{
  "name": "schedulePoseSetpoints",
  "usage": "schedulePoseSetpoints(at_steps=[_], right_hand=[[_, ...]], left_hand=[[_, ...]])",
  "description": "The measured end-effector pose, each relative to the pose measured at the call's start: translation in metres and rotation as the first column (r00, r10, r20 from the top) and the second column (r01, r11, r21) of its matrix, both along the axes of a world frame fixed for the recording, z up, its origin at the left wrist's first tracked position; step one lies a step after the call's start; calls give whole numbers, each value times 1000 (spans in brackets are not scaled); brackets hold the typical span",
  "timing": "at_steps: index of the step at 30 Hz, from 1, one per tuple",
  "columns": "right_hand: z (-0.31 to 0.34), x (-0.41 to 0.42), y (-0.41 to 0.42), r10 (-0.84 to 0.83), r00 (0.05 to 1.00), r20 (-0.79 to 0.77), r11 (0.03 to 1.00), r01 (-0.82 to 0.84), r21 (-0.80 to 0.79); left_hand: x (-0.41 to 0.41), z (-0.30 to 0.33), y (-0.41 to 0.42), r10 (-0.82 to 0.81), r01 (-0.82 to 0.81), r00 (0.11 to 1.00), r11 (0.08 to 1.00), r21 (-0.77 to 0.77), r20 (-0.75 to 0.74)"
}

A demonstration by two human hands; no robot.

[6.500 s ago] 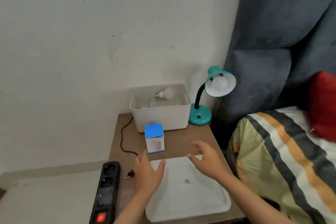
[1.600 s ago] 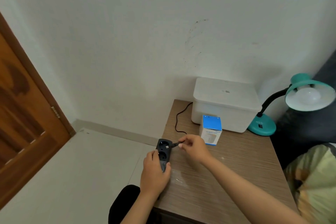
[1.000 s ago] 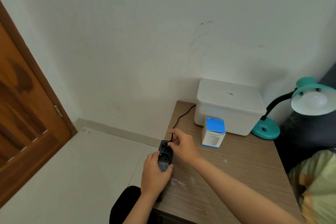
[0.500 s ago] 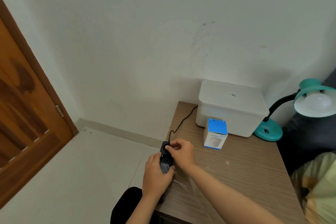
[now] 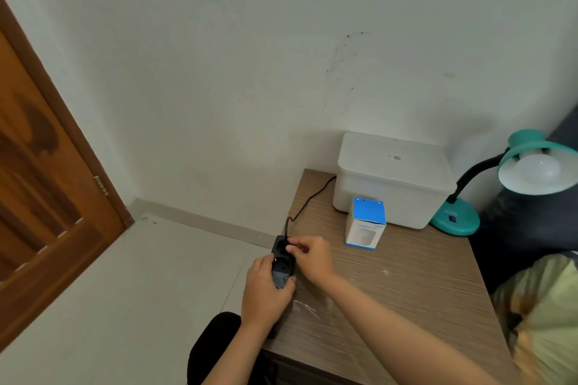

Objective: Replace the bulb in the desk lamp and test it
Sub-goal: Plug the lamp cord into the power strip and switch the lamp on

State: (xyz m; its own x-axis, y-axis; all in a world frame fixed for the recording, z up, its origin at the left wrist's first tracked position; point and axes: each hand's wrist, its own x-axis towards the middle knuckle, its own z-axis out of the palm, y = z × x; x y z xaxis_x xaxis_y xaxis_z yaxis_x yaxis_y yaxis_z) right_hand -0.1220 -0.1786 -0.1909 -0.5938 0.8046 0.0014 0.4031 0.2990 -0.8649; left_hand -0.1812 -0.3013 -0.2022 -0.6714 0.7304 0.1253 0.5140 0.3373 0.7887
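Observation:
A teal desk lamp (image 5: 455,219) stands at the table's back right, a white bulb (image 5: 536,169) in its shade, unlit. Its black cord (image 5: 309,197) runs along the table's left side to a black power strip (image 5: 283,261) at the left edge. My left hand (image 5: 266,287) grips the strip's near end. My right hand (image 5: 309,256) pinches the lamp's plug at the strip's far socket; my fingers hide the plug. A blue and white bulb box (image 5: 365,227) stands upright in front of a white bin.
A closed white lidded bin (image 5: 392,178) sits against the wall at the back of the wooden table (image 5: 391,291). A wooden door (image 5: 40,184) is at the left, pale floor below. Striped bedding (image 5: 544,306) lies at the right edge.
The bin was open with its lid on the table; the lid is now on the bin. My hands took the power strip and plug, and my right hand brought the plug onto the far socket.

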Motion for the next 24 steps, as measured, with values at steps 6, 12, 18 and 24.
schedulePoseSetpoints(at_steps=[6,12,18,24], right_hand=[[-12,75,-10,-20,1000,8,993,19,113],[-24,171,27,-318,948,16,935,311,171],[-13,234,74,-508,861,4,842,496,211],[-16,255,134,-550,835,29,811,526,255]], left_hand=[[11,-1,2,-22,-16,963,990,-139,-267],[75,-5,33,-193,141,923,974,-175,-334],[155,-19,94,-544,506,810,837,-209,-220],[179,-20,183,-635,563,722,770,-300,-274]])
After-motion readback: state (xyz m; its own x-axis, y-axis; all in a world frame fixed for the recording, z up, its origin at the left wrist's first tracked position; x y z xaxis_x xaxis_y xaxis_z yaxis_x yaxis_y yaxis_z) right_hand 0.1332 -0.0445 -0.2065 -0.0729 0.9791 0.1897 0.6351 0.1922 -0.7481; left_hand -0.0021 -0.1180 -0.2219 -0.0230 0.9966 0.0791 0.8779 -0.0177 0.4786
